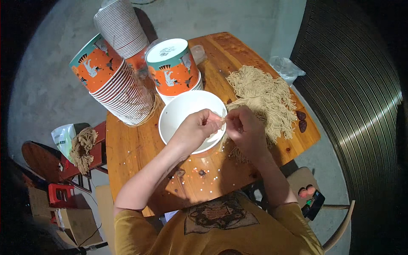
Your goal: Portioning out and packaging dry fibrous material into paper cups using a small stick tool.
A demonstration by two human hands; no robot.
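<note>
A white paper bucket with its open mouth toward me stands at the middle of the wooden table. Over its right rim my two hands meet, fingertips almost touching. My left hand pinches thumb against forefinger, and my right hand is pinched the same way. Between them shows a short bit of what looks like tan cord; the fingers hide most of it. Just beyond my right hand lies a loose heap of tan cords, some strands reaching toward the bucket.
Nested orange and green paper buckets stand in a leaning stack, an upside-down stack and a plastic-wrapped stack. Small white specks and two dark dried fruits lie on the table. A stool at left bears more cord.
</note>
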